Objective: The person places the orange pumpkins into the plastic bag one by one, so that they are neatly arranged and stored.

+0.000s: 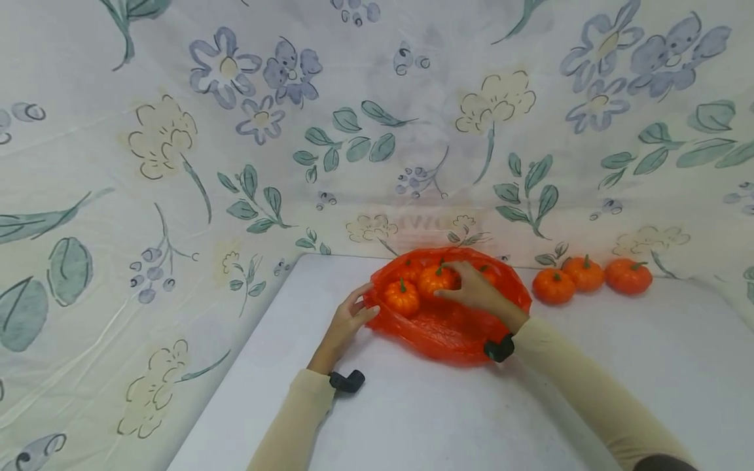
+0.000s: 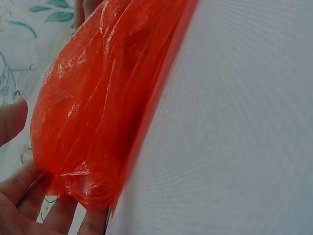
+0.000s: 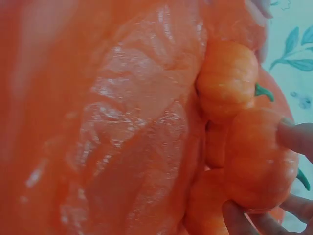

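A red plastic bag [image 1: 438,347] lies on the white table with its mouth spread wide. Several small orange pumpkins with green stems sit inside, among them one at the left [image 1: 402,301]. My right hand [image 1: 480,294] reaches over the bag's mouth and grips a small pumpkin [image 3: 259,159] between thumb and fingers, above the others. At the bag's left end, my left hand [image 1: 346,325] supports the plastic from outside. In the left wrist view its extended fingers [image 2: 61,213] touch the gathered end of the bag, while the thumb stands apart from it.
Three more small pumpkins stand outside the bag to the right: a near one [image 1: 554,286], a middle one [image 1: 583,273] and a far-right one [image 1: 628,277]. A flower-patterned cloth [image 1: 365,190] hangs behind and left of the white table [image 1: 424,418].
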Tool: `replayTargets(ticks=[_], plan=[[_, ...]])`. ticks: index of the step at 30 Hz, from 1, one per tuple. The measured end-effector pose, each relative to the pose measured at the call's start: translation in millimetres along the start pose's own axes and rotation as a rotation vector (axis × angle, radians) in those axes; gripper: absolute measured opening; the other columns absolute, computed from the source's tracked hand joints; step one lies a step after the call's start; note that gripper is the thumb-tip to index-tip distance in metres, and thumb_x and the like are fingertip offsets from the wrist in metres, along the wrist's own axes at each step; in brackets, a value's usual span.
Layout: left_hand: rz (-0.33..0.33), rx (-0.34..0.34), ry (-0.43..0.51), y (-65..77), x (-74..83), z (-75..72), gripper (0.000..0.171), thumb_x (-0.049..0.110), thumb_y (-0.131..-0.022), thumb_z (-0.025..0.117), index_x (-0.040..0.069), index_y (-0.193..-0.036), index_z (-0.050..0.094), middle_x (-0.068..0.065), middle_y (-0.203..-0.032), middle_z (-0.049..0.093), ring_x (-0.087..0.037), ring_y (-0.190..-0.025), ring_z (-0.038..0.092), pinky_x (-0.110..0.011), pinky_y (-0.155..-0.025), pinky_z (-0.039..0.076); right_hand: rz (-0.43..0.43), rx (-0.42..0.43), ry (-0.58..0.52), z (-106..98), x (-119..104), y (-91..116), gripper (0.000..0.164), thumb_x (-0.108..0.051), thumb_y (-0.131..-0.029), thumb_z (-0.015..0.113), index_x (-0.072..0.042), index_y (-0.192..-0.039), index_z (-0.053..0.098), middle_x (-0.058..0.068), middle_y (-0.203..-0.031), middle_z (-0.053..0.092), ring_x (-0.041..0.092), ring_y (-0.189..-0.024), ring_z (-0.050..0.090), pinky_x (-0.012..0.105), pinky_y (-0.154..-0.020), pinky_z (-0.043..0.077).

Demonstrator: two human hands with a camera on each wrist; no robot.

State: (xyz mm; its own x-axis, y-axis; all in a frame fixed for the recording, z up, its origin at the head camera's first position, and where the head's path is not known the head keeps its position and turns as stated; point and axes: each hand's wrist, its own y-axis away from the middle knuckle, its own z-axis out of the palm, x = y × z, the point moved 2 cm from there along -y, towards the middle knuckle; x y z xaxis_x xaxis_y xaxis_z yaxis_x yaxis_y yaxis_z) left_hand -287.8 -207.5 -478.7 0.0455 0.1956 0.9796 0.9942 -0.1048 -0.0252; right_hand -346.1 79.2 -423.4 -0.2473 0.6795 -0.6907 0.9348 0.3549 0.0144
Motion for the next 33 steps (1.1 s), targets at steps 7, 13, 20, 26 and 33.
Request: replayTargets(ticks=[7, 13, 20, 26, 33], plan=[[-0.023, -0.036, 0.001, -1.9, 1.8, -0.5, 0.065, 0.027, -0.096, 0.064, 0.019, -0.155, 0.037, -0.006, -0.164, 0.030, -0.036, -0.149, 0.033, -0.052, -0.114, 0.041, -0.025, 0.007, -0.003, 5.9, 4.7, 1.6, 0.077, -0.039, -0.088, 0.076, -0.007, -0.148, 0.040, 0.019, -0.151, 0.038, 0.039, -0.134, 0.045, 0.058, -0.111, 0.043], [-0.010, -0.032, -0.008, -0.8, 1.2, 0.2, 0.064, 0.028, -0.096, 0.065, 0.020, -0.154, 0.038, -0.005, -0.164, 0.031, -0.036, -0.148, 0.034, -0.051, -0.113, 0.041, -0.030, 0.005, 0.039, 15.3, 13.6, 2.1, 0.076, -0.038, -0.088, 0.076, -0.007, -0.148, 0.040, 0.022, -0.151, 0.039, 0.041, -0.137, 0.043, 0.060, -0.111, 0.041], [0.029, -0.005, -0.025, 2.0, -0.4, 1.6, 0.064, 0.037, -0.093, 0.067, 0.026, -0.150, 0.042, -0.001, -0.161, 0.036, -0.033, -0.146, 0.039, -0.051, -0.110, 0.045, -0.013, 0.005, 0.032, 24.4, 19.7, 1.3, 0.074, -0.035, -0.088, 0.076, -0.008, -0.148, 0.041, 0.021, -0.149, 0.040, 0.041, -0.135, 0.044, 0.060, -0.110, 0.043], [0.040, 0.003, -0.027, 1.5, -0.2, 2.6, 0.064, 0.037, -0.092, 0.067, 0.026, -0.150, 0.043, -0.001, -0.160, 0.037, -0.032, -0.145, 0.040, -0.051, -0.109, 0.046, -0.005, 0.001, 0.003, 25.9, 24.4, 1.9, 0.075, -0.037, -0.088, 0.076, -0.008, -0.148, 0.041, 0.020, -0.149, 0.040, 0.040, -0.135, 0.044, 0.060, -0.110, 0.042], [0.037, 0.003, -0.033, 1.5, -0.5, 1.6, 0.063, 0.035, -0.093, 0.066, 0.026, -0.150, 0.042, -0.001, -0.160, 0.037, -0.033, -0.144, 0.040, -0.051, -0.110, 0.045, -0.003, -0.014, -0.006, 24.8, 26.4, 5.1, 0.081, -0.041, -0.087, 0.076, -0.008, -0.150, 0.038, 0.021, -0.153, 0.038, 0.041, -0.138, 0.042, 0.061, -0.110, 0.041]])
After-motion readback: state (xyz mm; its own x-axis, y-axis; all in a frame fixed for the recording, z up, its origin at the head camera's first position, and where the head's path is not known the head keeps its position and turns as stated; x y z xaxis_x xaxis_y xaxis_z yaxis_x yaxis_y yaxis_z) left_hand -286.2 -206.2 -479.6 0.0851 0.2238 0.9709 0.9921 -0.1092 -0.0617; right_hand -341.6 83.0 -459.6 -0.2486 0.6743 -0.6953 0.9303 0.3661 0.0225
